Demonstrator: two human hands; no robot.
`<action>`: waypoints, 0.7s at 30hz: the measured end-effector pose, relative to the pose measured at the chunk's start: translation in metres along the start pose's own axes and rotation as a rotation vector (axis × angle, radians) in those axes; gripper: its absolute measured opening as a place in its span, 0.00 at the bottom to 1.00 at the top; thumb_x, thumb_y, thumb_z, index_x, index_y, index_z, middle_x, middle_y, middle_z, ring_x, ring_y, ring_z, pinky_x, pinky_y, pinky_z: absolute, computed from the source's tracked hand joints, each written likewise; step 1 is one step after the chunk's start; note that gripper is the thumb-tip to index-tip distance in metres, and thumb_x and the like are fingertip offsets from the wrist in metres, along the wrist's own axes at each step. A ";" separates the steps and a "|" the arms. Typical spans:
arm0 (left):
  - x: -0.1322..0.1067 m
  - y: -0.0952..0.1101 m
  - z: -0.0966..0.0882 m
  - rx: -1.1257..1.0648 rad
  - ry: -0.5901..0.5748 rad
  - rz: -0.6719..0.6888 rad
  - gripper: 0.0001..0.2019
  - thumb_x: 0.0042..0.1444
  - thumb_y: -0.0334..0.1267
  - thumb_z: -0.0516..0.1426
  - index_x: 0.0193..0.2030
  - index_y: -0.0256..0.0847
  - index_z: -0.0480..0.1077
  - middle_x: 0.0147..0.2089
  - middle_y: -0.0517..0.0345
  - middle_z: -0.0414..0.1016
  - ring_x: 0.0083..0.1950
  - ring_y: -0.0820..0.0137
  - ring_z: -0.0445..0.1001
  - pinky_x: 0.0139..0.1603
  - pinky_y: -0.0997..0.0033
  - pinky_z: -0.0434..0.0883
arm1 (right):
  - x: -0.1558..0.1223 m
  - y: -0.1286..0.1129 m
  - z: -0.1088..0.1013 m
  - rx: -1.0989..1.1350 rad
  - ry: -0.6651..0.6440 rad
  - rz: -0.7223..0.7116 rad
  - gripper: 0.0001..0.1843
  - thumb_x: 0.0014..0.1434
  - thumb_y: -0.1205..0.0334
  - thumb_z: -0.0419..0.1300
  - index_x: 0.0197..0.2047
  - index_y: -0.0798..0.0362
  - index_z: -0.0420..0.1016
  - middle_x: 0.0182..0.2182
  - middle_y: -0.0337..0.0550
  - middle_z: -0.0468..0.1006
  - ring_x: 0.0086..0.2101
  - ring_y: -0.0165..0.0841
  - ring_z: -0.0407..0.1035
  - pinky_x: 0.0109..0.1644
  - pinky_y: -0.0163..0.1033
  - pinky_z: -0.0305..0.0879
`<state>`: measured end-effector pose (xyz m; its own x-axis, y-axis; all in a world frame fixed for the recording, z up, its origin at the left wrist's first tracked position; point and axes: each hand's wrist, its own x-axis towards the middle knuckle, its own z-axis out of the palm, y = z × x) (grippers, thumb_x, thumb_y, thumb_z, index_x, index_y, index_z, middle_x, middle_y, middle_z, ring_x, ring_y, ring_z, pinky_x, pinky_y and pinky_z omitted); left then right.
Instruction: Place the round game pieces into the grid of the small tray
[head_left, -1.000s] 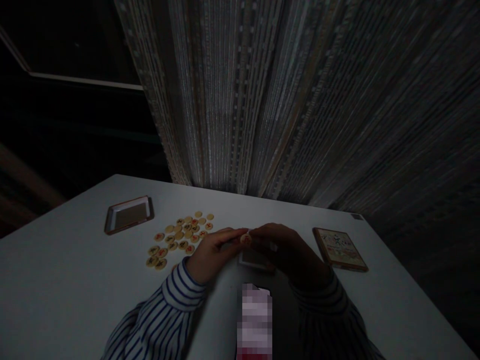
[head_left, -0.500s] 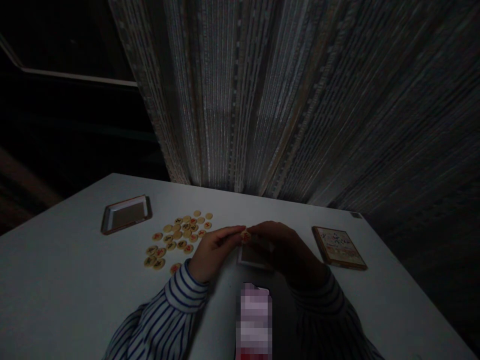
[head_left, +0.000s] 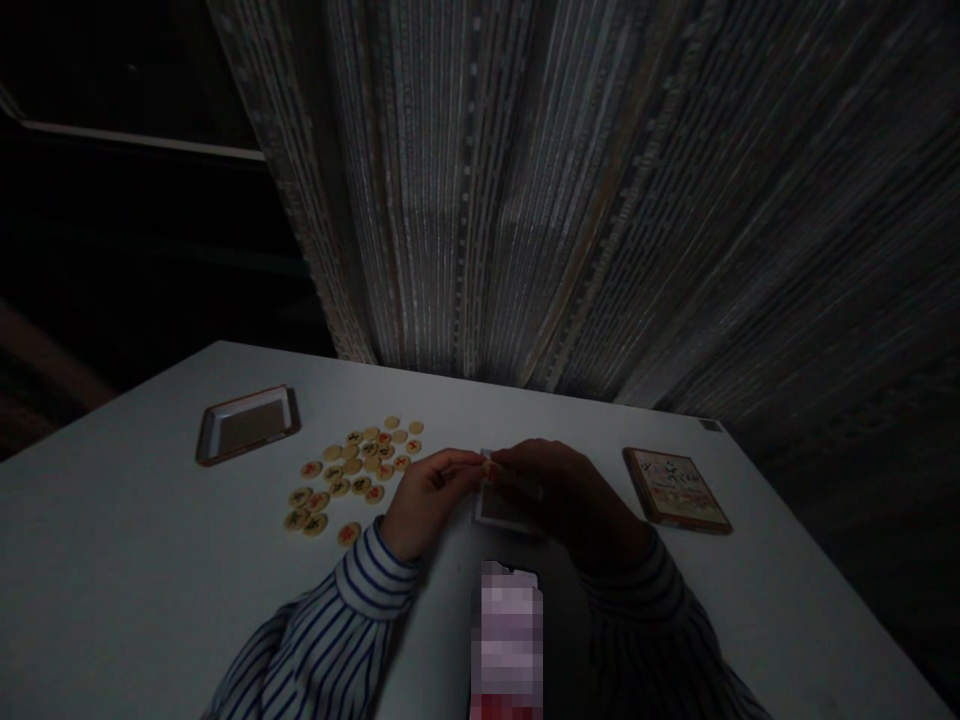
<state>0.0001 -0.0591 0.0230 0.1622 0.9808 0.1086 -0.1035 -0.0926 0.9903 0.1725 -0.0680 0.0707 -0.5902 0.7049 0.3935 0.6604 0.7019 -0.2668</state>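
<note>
My left hand [head_left: 429,498] and my right hand [head_left: 564,492] meet over the middle of the white table [head_left: 127,560]. Together their fingertips pinch one small round wooden game piece [head_left: 490,470] with a red mark, now turned nearly edge-on. Under the hands lies a small flat tray [head_left: 501,512], partly hidden by the right hand. Left of the left hand, several more round pieces [head_left: 352,475] with red or black marks lie scattered on the table. Both sleeves are white with dark stripes.
A shallow open box half [head_left: 246,425] lies at the table's far left. A printed box lid [head_left: 676,490] lies at the right. A striped curtain [head_left: 570,200] hangs behind the table. The scene is dim. A blurred patch [head_left: 508,640] sits at the near edge.
The piece pinched between both hands has turned from face-up toward edge-on and sunk slightly toward the tray. The view has drifted a little; the scattered pieces lie as before.
</note>
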 end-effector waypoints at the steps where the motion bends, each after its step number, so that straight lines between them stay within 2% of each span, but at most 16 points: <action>1: 0.000 -0.001 0.000 0.007 0.002 0.002 0.11 0.43 0.41 0.62 0.32 0.36 0.73 0.31 0.54 0.79 0.31 0.70 0.76 0.34 0.71 0.73 | 0.000 0.000 0.000 0.005 -0.007 0.006 0.13 0.63 0.58 0.50 0.39 0.52 0.74 0.30 0.43 0.76 0.32 0.30 0.69 0.35 0.36 0.59; 6: 0.001 -0.003 0.000 0.036 -0.001 0.010 0.11 0.43 0.42 0.62 0.32 0.36 0.74 0.30 0.54 0.79 0.31 0.69 0.76 0.33 0.71 0.73 | 0.000 0.003 0.003 -0.002 -0.019 0.006 0.12 0.62 0.58 0.50 0.42 0.51 0.73 0.31 0.42 0.76 0.32 0.30 0.68 0.34 0.36 0.59; 11: 0.002 -0.007 0.000 0.064 -0.004 0.026 0.11 0.45 0.42 0.60 0.32 0.36 0.75 0.27 0.56 0.78 0.30 0.70 0.75 0.34 0.71 0.73 | 0.000 0.002 0.003 -0.045 -0.013 0.021 0.11 0.61 0.59 0.51 0.38 0.52 0.73 0.29 0.43 0.76 0.30 0.30 0.69 0.33 0.35 0.59; 21: 0.004 -0.025 -0.007 0.240 0.090 0.058 0.13 0.50 0.45 0.57 0.33 0.37 0.74 0.30 0.54 0.78 0.30 0.70 0.74 0.34 0.70 0.72 | -0.001 0.004 0.004 -0.051 -0.043 0.052 0.07 0.58 0.62 0.54 0.36 0.55 0.72 0.29 0.44 0.76 0.29 0.30 0.69 0.33 0.36 0.61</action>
<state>-0.0039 -0.0520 -0.0020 0.0737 0.9829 0.1686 0.1276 -0.1770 0.9759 0.1735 -0.0656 0.0657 -0.5733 0.7444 0.3423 0.7125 0.6592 -0.2403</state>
